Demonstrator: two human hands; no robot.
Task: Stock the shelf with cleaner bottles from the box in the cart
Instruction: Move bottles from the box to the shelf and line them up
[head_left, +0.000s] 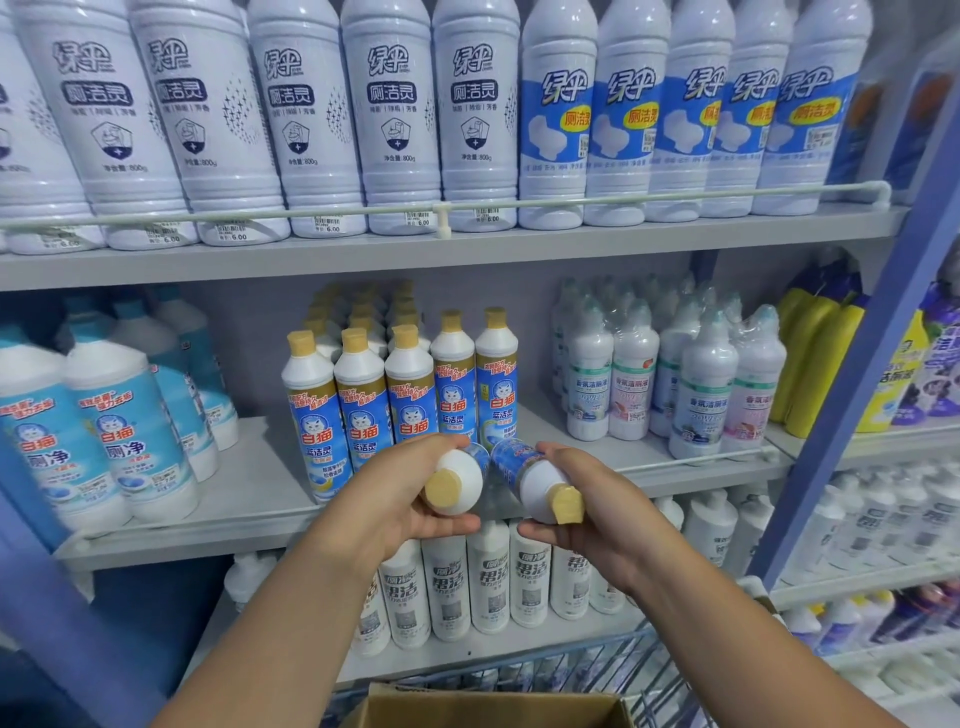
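Cleaner bottles with tan caps stand in rows on the middle shelf (249, 499), between the light-blue bottles (119, 431) on one side and the white shrink-wrapped bottles (670, 379) on the other. Each hand grips one more of them, caps toward the camera: the left hand (395, 499) wraps around the left bottle (454, 488), the right hand (587, 514) around the right bottle (540, 488). Both are held just in front of the shelf edge, nearly touching. Below, the cardboard box (493, 709) sits in the wire cart (660, 675).
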